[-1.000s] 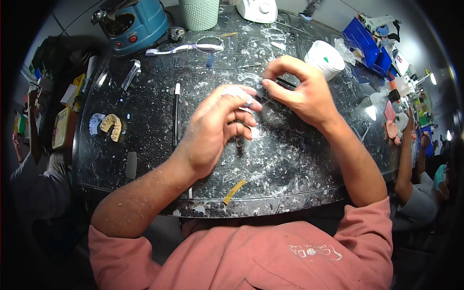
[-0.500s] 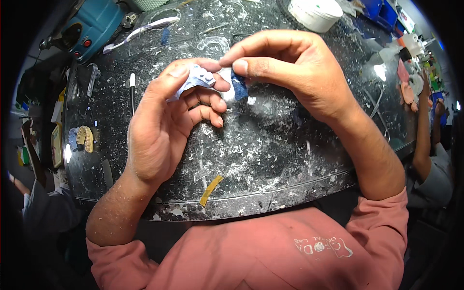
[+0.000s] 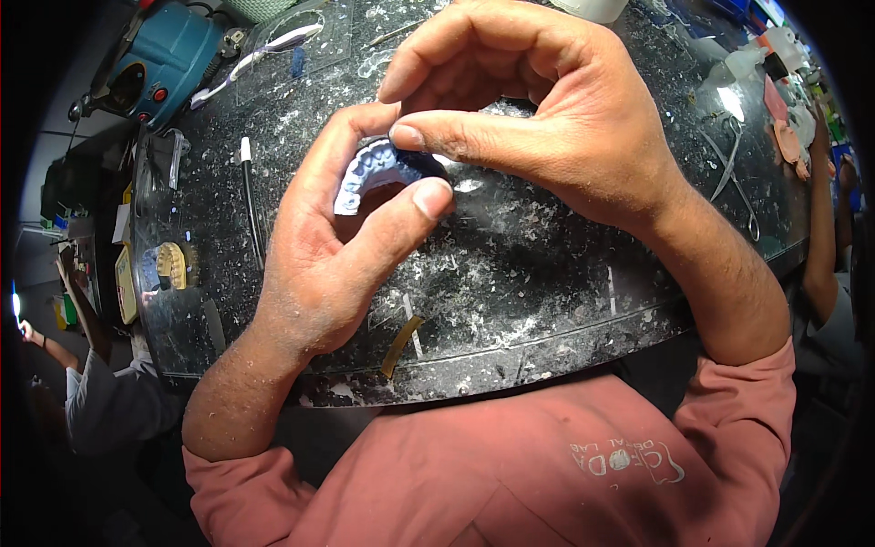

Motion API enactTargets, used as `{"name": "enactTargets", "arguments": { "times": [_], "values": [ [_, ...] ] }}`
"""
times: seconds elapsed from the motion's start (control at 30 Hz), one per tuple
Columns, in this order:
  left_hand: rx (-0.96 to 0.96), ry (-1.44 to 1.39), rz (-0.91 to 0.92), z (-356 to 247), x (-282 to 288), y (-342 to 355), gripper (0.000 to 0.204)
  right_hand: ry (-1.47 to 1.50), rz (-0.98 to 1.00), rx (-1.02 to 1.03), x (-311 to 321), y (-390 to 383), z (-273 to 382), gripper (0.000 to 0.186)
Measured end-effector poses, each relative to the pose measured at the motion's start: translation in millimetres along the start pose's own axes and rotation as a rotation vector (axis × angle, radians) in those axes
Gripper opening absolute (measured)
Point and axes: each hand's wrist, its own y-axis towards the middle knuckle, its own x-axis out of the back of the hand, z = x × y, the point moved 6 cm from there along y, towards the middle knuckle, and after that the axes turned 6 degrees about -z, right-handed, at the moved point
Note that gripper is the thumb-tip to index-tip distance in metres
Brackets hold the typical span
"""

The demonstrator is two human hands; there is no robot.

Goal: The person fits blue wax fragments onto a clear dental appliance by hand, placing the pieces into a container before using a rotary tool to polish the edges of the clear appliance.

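A pale blue dental impression, horseshoe-shaped with tooth hollows showing, was held above a dark speckled worktop strewn with white plaster crumbs. It was cradled in the left hand, fingers curled behind it and thumb pressed toward its front. Its right end was pinched by the right hand between thumb and forefinger (the other fingers arched above). Nothing had been poured or trimmed as far as could be seen; the handling looked to be midway. A yellowish dental cast lay well apart at the left edge, and a teal machine stood at the far left.
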Motion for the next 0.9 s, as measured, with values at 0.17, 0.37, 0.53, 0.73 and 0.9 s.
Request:
{"name": "enactTargets", "arguments": {
  "times": [0.17, 0.37, 0.53, 0.73, 0.9],
  "values": [
    [0.053, -0.102, 0.024, 5, 2, 3, 0.036, 0.056, 0.02, 0.001, 1, 2, -4, 0.021],
    [0.055, -0.161, 0.023, 6, 8, 4, 0.044, 0.05, -0.023, -0.08, 5, 0, 11, 0.019],
    [0.092, -0.248, -0.001, 7, 9, 6, 0.054, -0.347, -0.137, 0.14, -1, -3, -3, 0.014],
    [0.073, -0.177, 0.019, 5, 7, 6, 0.054, -0.294, -0.127, 0.117, -1, -2, -7, 0.014],
    [0.086, -0.19, 0.018, 5, 6, 7, 0.055, -0.168, -0.084, 0.018, 3, -2, -12, 0.015]
  ]
}}
